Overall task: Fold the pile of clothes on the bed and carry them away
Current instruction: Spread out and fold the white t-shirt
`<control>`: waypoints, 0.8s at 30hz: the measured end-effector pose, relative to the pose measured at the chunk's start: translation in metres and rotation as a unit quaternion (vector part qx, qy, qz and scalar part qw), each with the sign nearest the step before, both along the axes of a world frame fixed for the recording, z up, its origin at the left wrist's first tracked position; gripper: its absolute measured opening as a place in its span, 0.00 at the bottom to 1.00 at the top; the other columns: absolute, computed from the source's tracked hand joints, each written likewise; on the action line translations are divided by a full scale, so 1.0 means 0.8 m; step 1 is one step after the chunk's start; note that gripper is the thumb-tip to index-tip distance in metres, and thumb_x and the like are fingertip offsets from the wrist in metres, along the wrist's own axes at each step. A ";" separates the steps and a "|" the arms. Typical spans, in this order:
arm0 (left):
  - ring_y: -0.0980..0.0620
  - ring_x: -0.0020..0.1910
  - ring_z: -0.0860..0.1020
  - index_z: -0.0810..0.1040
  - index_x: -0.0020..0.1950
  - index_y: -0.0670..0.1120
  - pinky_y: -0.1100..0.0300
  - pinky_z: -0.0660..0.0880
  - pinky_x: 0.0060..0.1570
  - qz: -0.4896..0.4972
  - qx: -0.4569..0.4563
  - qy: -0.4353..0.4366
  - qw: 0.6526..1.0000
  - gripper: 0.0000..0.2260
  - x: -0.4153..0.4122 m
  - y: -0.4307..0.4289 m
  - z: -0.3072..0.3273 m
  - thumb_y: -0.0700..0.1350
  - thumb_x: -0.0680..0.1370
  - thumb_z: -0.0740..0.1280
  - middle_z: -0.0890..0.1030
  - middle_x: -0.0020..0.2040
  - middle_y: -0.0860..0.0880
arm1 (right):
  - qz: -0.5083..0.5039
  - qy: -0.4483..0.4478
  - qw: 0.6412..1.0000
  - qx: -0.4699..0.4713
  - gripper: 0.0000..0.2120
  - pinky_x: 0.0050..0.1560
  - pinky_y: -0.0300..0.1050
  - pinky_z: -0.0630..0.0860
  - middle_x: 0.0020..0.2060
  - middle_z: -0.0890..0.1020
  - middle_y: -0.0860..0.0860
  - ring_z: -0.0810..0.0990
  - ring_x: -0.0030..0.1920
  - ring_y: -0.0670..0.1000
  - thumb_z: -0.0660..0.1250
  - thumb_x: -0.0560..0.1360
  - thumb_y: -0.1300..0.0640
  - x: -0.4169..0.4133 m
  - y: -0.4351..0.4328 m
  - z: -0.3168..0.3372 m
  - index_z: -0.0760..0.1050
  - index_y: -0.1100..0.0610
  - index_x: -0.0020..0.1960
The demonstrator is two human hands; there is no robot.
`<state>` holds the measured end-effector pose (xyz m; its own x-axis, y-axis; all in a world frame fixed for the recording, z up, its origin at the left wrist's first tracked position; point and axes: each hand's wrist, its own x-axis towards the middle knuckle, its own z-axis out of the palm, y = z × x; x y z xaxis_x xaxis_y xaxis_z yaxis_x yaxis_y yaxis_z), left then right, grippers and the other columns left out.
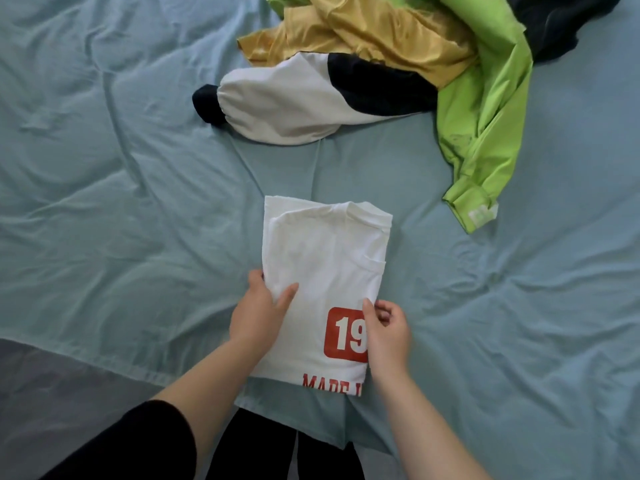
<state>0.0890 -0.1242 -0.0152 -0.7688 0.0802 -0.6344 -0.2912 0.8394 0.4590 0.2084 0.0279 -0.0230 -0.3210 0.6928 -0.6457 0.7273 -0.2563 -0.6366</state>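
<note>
The left grip [263, 308] pinches the left edge of the white T-shirt [322, 258], thumb lying on top and fingers tucked out of sight beneath. The right grip [388, 327] pinches the opposite edge, thumb pressed on the red number print and fingers curled round the side. Both hold the near half of the shirt, which lies as a narrow strip with its sides already folded in, at the near edge of the bed [104, 168], collar end pointing away.

The step in hand looks like the last fold, bringing the near end up over the collar end. To do it well, both sides should rise together and level, so the layers underneath do not slide apart. The printed end should land square on the far edge, followed by a flat stroke to press out air. The rumpled sheet below may drag on the cloth, so a clean lift seems better than a slide.

Well beyond the shirt lies the unfolded pile: a white-and-black jacket sleeve [287, 102] nearest, a gold garment [363, 32] over it, a bright green garment [485, 109] trailing to the right, and something dark [554, 26] at the far corner. Most of the task looks yet to be done.
</note>
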 end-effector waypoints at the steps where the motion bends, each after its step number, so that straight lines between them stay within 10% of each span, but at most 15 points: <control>1: 0.48 0.51 0.77 0.63 0.63 0.51 0.52 0.74 0.47 0.027 0.017 -0.015 0.999 0.22 0.000 0.007 -0.002 0.63 0.76 0.62 0.77 0.57 0.53 | -0.010 -0.003 1.000 -0.029 0.12 0.48 0.49 0.80 0.47 0.81 0.50 0.81 0.44 0.48 0.68 0.74 0.45 -0.011 -0.002 0.000 0.73 0.52 0.51; 6: 0.58 0.54 0.75 0.67 0.67 0.57 0.59 0.72 0.53 0.104 0.161 -0.021 0.981 0.16 0.013 0.039 0.009 0.58 0.81 0.58 0.74 0.54 0.65 | 0.002 0.050 0.997 -0.060 0.10 0.50 0.53 0.80 0.43 0.82 0.53 0.82 0.45 0.54 0.61 0.79 0.49 -0.033 -0.003 0.013 0.75 0.55 0.48; 13: 0.66 0.55 0.76 0.71 0.67 0.60 0.68 0.71 0.51 0.042 0.245 -0.062 0.967 0.18 0.061 0.125 0.041 0.62 0.80 0.54 0.78 0.55 0.67 | -0.050 0.113 0.990 0.062 0.09 0.44 0.26 0.73 0.40 0.82 0.36 0.79 0.43 0.38 0.59 0.81 0.50 0.038 0.071 0.050 0.77 0.42 0.47; 18: 0.69 0.52 0.76 0.73 0.62 0.62 0.71 0.71 0.49 -0.051 0.291 -0.059 0.953 0.14 0.085 0.244 0.050 0.60 0.81 0.53 0.79 0.52 0.68 | -0.108 0.110 0.976 0.152 0.12 0.50 0.37 0.76 0.44 0.83 0.43 0.80 0.46 0.42 0.59 0.80 0.48 0.097 0.179 0.063 0.79 0.50 0.56; 24: 0.66 0.57 0.75 0.72 0.65 0.57 0.78 0.68 0.50 -0.101 0.357 -0.008 0.929 0.14 0.091 0.395 0.041 0.56 0.82 0.55 0.79 0.57 0.65 | -0.080 0.107 0.965 0.224 0.10 0.41 0.37 0.72 0.33 0.76 0.42 0.73 0.36 0.42 0.59 0.80 0.49 0.098 0.347 0.058 0.76 0.49 0.44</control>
<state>0.1614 0.1919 0.0174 -0.6838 0.6259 -0.3752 -0.1721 0.3614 0.9164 0.2866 0.3052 0.0236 -0.2804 0.9386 -0.2009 0.5412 -0.0183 -0.8407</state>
